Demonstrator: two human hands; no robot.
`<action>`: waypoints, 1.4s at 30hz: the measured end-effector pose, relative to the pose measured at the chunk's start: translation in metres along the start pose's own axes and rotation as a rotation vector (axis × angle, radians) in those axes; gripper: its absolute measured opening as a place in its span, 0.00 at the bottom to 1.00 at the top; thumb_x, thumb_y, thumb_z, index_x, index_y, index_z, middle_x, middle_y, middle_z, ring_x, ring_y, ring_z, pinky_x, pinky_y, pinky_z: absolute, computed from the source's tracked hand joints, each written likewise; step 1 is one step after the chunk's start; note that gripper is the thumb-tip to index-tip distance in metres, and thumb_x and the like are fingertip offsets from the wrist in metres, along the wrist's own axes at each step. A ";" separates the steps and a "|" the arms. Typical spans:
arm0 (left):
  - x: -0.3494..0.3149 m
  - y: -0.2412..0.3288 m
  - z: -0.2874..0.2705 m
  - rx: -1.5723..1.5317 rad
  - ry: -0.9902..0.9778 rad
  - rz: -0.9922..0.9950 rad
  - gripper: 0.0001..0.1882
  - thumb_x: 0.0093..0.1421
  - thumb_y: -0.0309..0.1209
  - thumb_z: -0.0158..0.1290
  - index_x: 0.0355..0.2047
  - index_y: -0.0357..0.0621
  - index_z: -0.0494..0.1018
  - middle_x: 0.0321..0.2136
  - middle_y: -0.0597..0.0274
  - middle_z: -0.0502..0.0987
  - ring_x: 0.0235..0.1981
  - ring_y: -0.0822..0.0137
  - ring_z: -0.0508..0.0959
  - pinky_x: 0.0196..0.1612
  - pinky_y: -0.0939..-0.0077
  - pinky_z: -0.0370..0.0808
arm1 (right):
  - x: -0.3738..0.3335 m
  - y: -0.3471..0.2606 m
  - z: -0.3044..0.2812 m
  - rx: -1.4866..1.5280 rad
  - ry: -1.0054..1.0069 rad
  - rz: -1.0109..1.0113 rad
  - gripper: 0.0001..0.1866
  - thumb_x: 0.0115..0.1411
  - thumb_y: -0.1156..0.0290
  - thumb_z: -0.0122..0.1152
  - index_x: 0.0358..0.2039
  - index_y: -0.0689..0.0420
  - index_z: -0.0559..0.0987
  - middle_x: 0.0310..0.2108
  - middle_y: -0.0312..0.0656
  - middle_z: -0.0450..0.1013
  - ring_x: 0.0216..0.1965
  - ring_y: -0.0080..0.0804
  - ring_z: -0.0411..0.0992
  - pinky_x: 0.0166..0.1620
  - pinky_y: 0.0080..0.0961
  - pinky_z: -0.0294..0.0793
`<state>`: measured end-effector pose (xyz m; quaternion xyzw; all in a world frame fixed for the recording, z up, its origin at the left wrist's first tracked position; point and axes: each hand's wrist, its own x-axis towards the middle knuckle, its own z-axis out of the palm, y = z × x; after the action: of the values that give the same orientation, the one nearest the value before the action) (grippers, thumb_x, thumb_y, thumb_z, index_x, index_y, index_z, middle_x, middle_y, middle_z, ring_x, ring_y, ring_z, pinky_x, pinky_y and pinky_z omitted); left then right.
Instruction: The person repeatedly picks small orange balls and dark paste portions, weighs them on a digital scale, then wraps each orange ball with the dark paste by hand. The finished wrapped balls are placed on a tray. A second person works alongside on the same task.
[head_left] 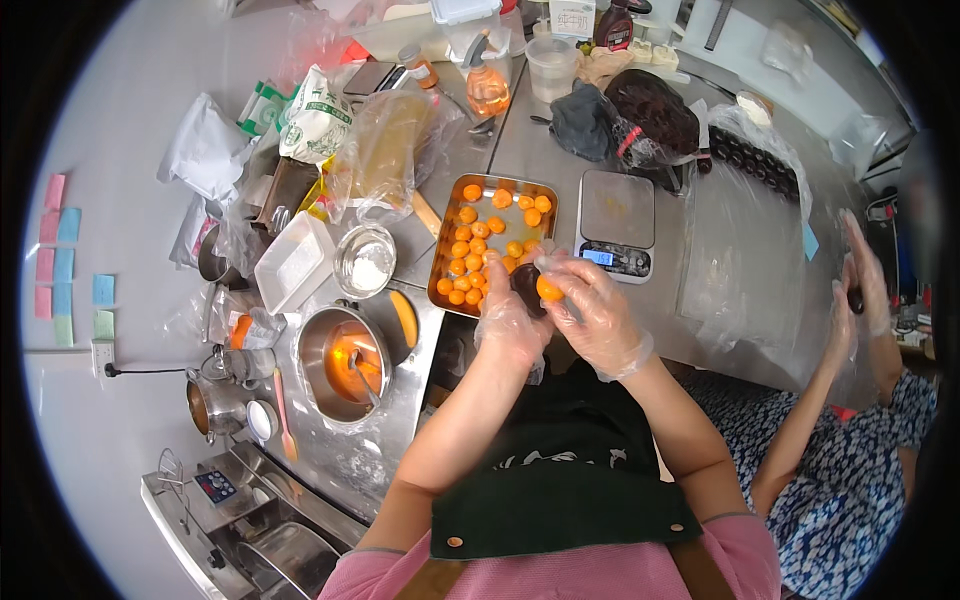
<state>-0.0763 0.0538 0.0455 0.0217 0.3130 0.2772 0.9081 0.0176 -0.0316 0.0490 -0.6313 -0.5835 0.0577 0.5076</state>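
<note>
Both my hands wear clear plastic gloves and meet over the near edge of a metal tray (446, 228). In the tray lie several orange balls (479, 229) that look like egg yolks. My left hand (508, 325) is closed around a piece of dark brown dough (527, 287), partly covered by the fingers. Between its fingertips my right hand (608, 318) pinches one egg yolk (549, 288), right beside the dough. A kitchen scale (617, 212) with a lit display stands to the right of the tray.
At right, a co-worker's hands (858, 285) press a dark ball between the palms. Dark dough balls (752, 158) sit in a row under plastic, near a large dark dough mass (655, 115). Left are a pot of orange liquid (318, 375), a flour bowl (364, 262) and a spatula (285, 415).
</note>
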 end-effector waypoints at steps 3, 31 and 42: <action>-0.010 0.002 -0.009 0.096 -0.053 0.006 0.35 0.65 0.57 0.30 0.54 0.36 0.61 0.52 0.47 0.68 0.53 0.55 0.68 0.59 0.60 0.64 | -0.010 -0.011 0.010 -0.136 0.031 -0.060 0.18 0.45 0.79 0.64 0.40 0.60 0.76 0.39 0.42 0.70 0.40 0.43 0.72 0.41 0.33 0.75; -0.082 -0.040 0.006 0.425 -0.286 -0.238 0.16 0.58 0.30 0.56 0.43 0.33 0.70 0.42 0.53 0.74 0.50 0.56 0.72 0.51 0.61 0.73 | -0.093 -0.065 -0.076 -0.315 0.328 0.050 0.30 0.42 0.72 0.72 0.48 0.62 0.73 0.47 0.46 0.71 0.46 0.45 0.71 0.48 0.35 0.71; -0.093 -0.059 0.021 0.869 -0.439 -0.482 0.29 0.56 0.31 0.58 0.54 0.29 0.60 0.49 0.49 0.68 0.51 0.59 0.71 0.52 0.64 0.71 | -0.100 -0.023 -0.106 0.471 -0.348 0.253 0.43 0.36 0.68 0.78 0.55 0.58 0.68 0.62 0.51 0.54 0.65 0.43 0.50 0.62 0.37 0.55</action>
<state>-0.0957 -0.0410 0.1020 0.3805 0.1978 -0.1048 0.8973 0.0415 -0.1765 0.0635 -0.5445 -0.5490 0.3612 0.5212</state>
